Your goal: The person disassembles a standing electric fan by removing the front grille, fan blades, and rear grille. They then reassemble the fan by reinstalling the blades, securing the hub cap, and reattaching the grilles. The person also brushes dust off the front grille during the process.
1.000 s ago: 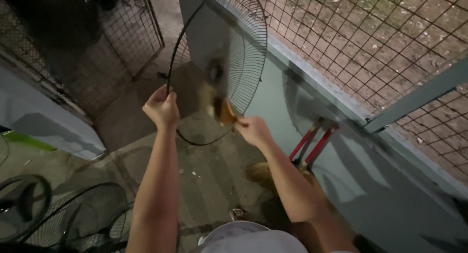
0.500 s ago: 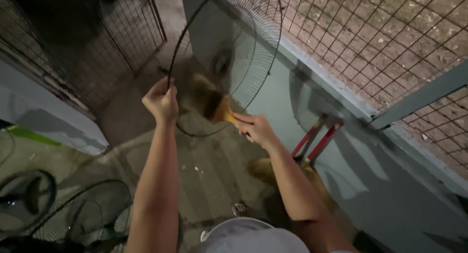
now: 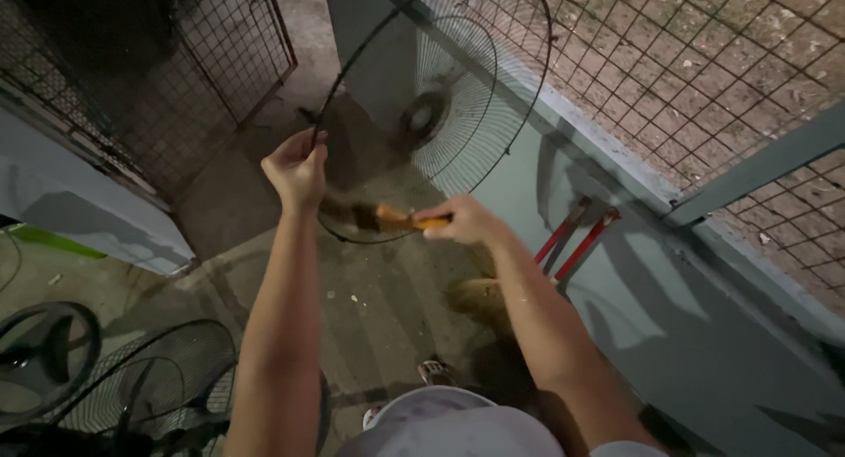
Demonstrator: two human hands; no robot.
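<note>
My left hand (image 3: 297,168) grips the rim of a round black wire fan guard (image 3: 466,78) and holds it up in front of me. In my right hand (image 3: 462,221) is a brush with an orange handle (image 3: 400,219). Its dark bristles, blurred by motion, lie against the lower part of the guard's wires, just right of my left hand.
More black fan guards (image 3: 132,386) lie on the concrete floor at lower left. A wire mesh fence (image 3: 704,78) tops a low grey wall on the right. A red-handled tool (image 3: 572,241) leans on that wall. A mesh gate (image 3: 211,61) stands at upper left.
My right hand has swept the brush leftward and down across the guard, toward my left hand. My left hand keeps its grip on the rim.
</note>
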